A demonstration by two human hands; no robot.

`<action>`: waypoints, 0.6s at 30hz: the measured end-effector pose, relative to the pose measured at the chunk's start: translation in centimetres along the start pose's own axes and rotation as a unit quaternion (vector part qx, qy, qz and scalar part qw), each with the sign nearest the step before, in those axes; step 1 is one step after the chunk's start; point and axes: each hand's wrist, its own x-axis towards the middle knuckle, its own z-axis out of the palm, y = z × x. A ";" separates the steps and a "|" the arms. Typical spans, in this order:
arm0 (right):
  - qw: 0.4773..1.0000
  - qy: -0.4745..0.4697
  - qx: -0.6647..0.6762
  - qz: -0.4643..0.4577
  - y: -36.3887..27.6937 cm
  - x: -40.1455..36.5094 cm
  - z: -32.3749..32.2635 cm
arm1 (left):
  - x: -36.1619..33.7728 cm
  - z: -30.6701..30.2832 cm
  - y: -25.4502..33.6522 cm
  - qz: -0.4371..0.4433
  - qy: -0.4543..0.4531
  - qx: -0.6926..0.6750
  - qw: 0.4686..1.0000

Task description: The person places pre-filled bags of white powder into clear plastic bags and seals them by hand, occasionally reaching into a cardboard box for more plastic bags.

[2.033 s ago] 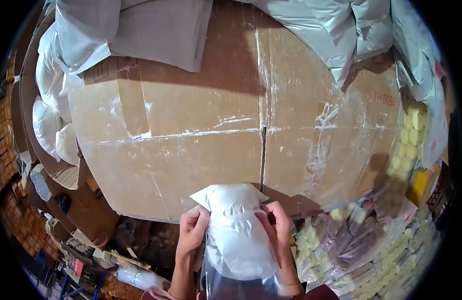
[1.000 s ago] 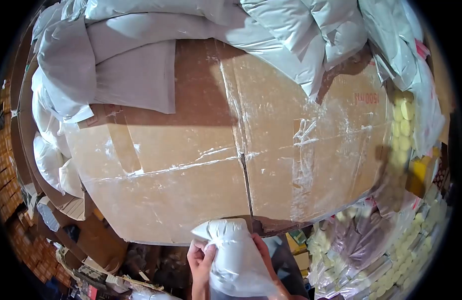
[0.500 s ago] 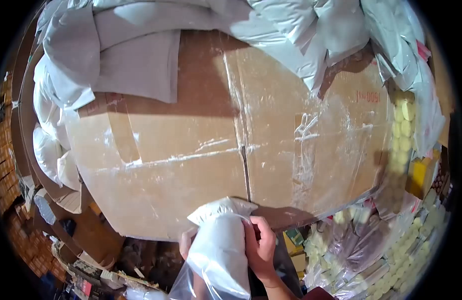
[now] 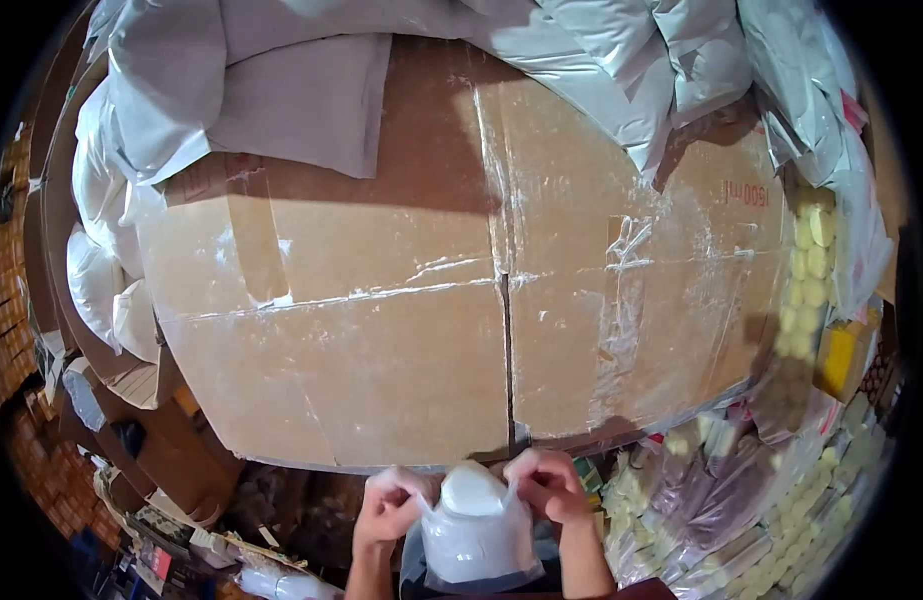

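A clear plastic bag with a soft white item inside is held upright at the bottom centre, just below the near edge of a big taped cardboard box. My left hand pinches the bag's top left corner. My right hand pinches its top right corner. The white item's rounded top pokes out between my two hands.
Grey and white plastic mailer bags are piled on the far side of the box. Clear bags of pale yellow pieces lie to the right. White stuffed bags and cartons crowd the left.
The bag has dropped lower and nearer to me. My hands shifted from its sides to its top corners, and the white item now sits deeper in the clear bag.
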 end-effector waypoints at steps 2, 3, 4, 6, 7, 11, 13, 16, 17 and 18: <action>0.977 -0.153 -0.094 -0.114 -2.4 0.3 0.1 | 1.0 -0.3 4.2 0.011 -0.200 0.087 0.976; 0.960 -0.237 -0.105 -0.103 -4.1 0.0 0.4 | 1.9 0.2 6.1 0.025 -0.293 0.079 0.953; 0.936 -0.319 -0.116 -0.091 -5.8 -0.4 0.9 | 2.6 0.8 8.1 0.039 -0.383 0.072 0.920; 0.896 -0.351 -0.195 -0.192 -9.1 -1.0 3.4 | 2.3 2.3 12.2 0.065 -0.425 0.192 0.882; 0.888 -0.318 -0.276 -0.182 -10.4 -2.4 4.1 | 1.8 2.8 14.2 0.093 -0.425 0.279 0.856; 0.655 -0.290 -0.612 -0.335 -13.7 -4.7 6.0 | -1.8 4.6 19.6 0.151 -0.355 0.653 0.652; 0.481 -0.261 -0.755 -0.362 -15.9 -5.6 6.9 | -3.3 5.7 20.2 0.207 -0.300 0.748 0.555; 0.413 -0.243 -0.780 -0.402 -17.3 -6.7 7.6 | -5.3 7.0 20.8 0.266 -0.276 0.787 0.484; 0.414 -0.242 -0.771 -0.420 -17.5 -6.6 7.7 | -5.2 6.3 20.1 0.275 -0.263 0.784 0.492; 0.402 -0.226 -0.776 -0.430 -16.9 -6.1 7.2 | -5.1 4.7 18.5 0.278 -0.252 0.778 0.504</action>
